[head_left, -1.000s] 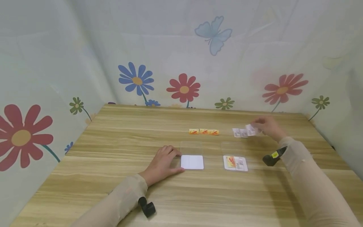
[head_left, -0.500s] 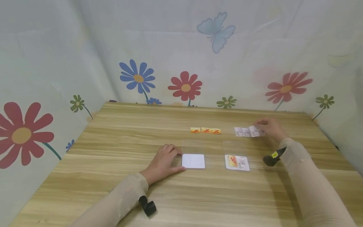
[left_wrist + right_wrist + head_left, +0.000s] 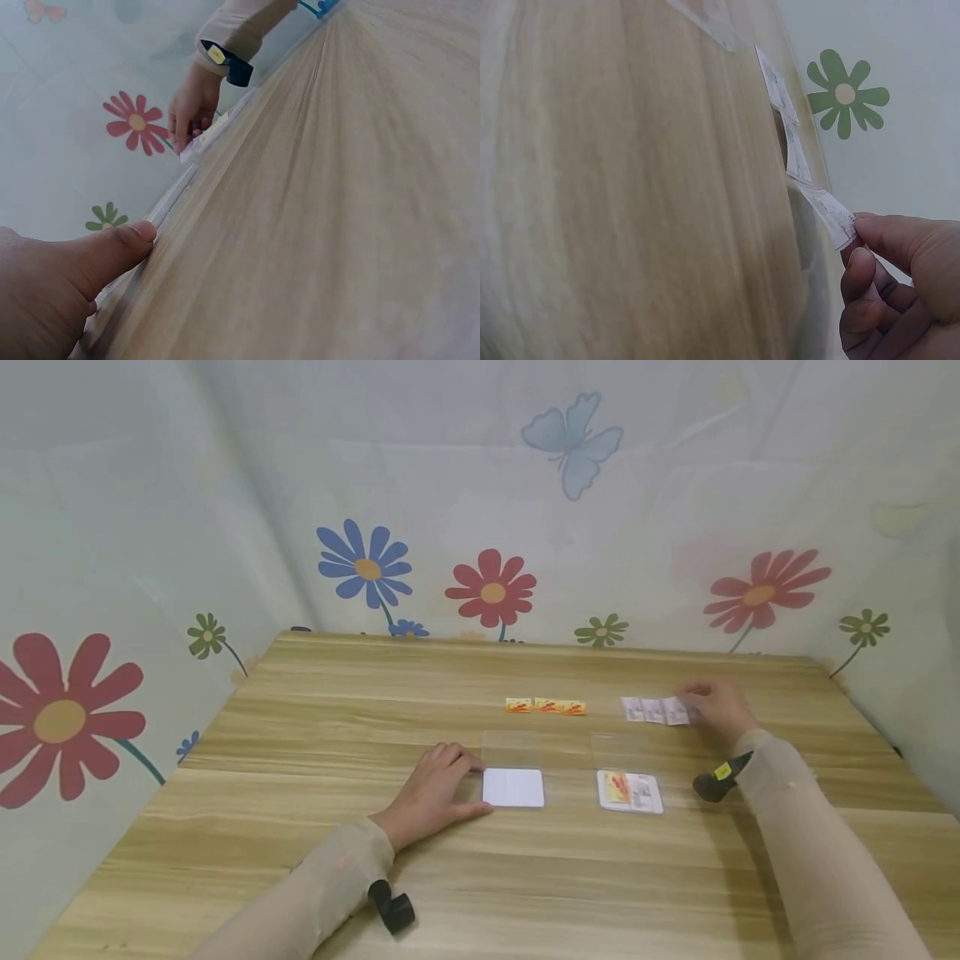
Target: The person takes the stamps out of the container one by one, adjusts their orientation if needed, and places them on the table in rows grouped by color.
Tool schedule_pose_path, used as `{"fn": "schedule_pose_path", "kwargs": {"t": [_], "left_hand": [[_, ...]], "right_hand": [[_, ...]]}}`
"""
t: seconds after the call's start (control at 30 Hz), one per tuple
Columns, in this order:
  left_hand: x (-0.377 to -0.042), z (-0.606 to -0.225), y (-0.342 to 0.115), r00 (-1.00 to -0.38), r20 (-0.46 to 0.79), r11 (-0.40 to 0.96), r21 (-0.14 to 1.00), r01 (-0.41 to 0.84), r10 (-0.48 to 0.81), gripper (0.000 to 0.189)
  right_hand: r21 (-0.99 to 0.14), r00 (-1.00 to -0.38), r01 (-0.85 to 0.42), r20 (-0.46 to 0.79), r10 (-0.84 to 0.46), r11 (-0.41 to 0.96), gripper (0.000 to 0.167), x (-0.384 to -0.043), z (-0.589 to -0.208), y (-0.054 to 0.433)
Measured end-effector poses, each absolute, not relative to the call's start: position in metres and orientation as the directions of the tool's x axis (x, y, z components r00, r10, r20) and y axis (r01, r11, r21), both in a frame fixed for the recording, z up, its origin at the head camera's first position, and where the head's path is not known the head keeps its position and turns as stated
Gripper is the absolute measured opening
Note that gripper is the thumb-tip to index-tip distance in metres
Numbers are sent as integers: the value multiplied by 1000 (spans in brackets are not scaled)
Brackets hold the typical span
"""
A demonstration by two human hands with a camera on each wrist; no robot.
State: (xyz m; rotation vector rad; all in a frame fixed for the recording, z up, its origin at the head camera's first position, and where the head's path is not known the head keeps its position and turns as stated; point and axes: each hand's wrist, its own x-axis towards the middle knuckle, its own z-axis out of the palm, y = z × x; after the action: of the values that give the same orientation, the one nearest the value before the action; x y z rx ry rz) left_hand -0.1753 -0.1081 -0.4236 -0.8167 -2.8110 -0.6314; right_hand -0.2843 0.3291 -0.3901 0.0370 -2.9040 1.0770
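Observation:
My right hand (image 3: 718, 706) pinches the right end of a row of pale purple-white stamps (image 3: 654, 710) at the back right. In the right wrist view, thumb and fingertip hold the nearest pale stamp (image 3: 832, 217), which is tilted off the tabletop. On the left, my left hand (image 3: 433, 793) rests on the table, thumb and fingers spread along the left side of a clear case (image 3: 513, 787) with a white inside. Its thumb (image 3: 127, 244) touches the case's edge in the left wrist view. A second clear case (image 3: 630, 792), to the right, holds an orange-yellow stamp and a pale one.
Several yellow-and-red stamps (image 3: 546, 706) lie in a row behind the cases. Both cases have transparent lids (image 3: 510, 747) laid open toward the back. A wood-grain table (image 3: 555, 877) lies beneath, with a flower-printed curtain (image 3: 645, 552) behind it.
The pale stamp in my right hand has come down from a raised, tilted position to lie more in line with its row. My left hand stays at the left case.

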Motion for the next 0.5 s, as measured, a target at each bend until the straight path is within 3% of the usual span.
{"fn": "schedule_pose_path", "kwargs": {"t": [0.5], "left_hand": [[-175, -423, -108, -832, 263, 762, 334, 554, 489, 53]], "right_hand": [[-614, -996, -75, 84, -29, 786, 33, -290, -398, 332]]}}
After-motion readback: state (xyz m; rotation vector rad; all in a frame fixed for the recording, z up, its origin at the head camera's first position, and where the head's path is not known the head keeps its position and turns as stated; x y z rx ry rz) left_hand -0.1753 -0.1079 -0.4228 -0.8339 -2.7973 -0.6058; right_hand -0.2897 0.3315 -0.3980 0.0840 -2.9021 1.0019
